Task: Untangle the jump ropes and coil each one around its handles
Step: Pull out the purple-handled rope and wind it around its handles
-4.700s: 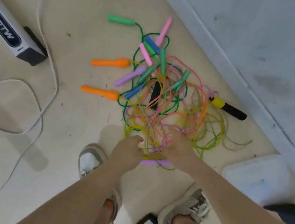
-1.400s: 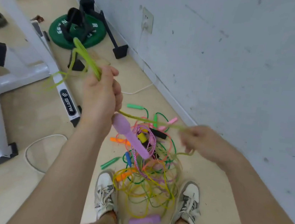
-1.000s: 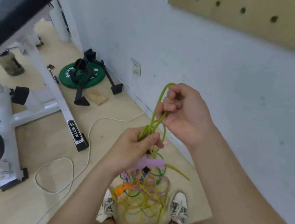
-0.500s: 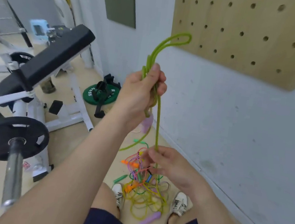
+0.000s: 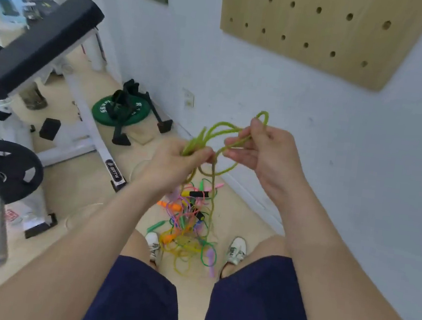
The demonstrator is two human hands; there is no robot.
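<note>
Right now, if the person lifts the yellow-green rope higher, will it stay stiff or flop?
Probably floppy: the yellow-green rope sags in loops between left hand and right hand. Likely drags the floor tangle, since a strand hangs into it.

Held rope (image 5: pixel 219 130): yellow-green, plain. Floor tangle (image 5: pixel 184 236), 6 o'clock of it: pink, orange, green, purple, yellow cords; handle (image 5: pixel 197 193) black-and-yellow. Weight plate (image 5: pixel 101 109), 9 o'clock: dark green, white lettering. Shorts (image 5: pixel 253 306): navy. Pegboard (image 5: pixel 314 26), 1 o'clock: tan, dotted with dark holes.
</note>
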